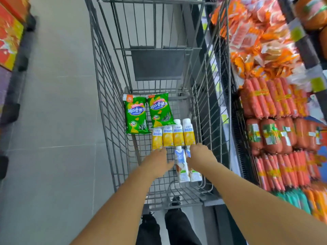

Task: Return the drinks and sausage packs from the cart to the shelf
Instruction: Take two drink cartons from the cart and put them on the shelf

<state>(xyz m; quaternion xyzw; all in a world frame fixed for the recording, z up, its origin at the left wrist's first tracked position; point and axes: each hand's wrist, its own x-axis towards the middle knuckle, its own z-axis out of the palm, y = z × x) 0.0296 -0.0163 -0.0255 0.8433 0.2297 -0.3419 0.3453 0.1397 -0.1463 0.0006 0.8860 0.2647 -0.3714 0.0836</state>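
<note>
Inside the wire cart (113, 96), two green sausage packs (135, 115) (160, 109) lie flat at the far end. Several yellow drink bottles (174, 135) lie side by side in front of them. Two blue-and-white drink bottles (182, 165) (195, 175) lie nearest me. My left hand (158, 160) is down in the cart beside the left blue-and-white bottle, thumb against it and fingertips at the base of the yellow row. My right hand (200, 154) rests over the neck of the right blue-and-white bottle, hiding its top. The grip is not visible.
Shelves on the right hold red sausage sticks (270, 98), thick red sausages (272, 137) and orange snack packs (253, 38), close to the cart's right wall. Colourful boxes (8, 38) stand at the left. Grey floor tiles (58, 103) lie left of the cart. My legs are below the cart handle.
</note>
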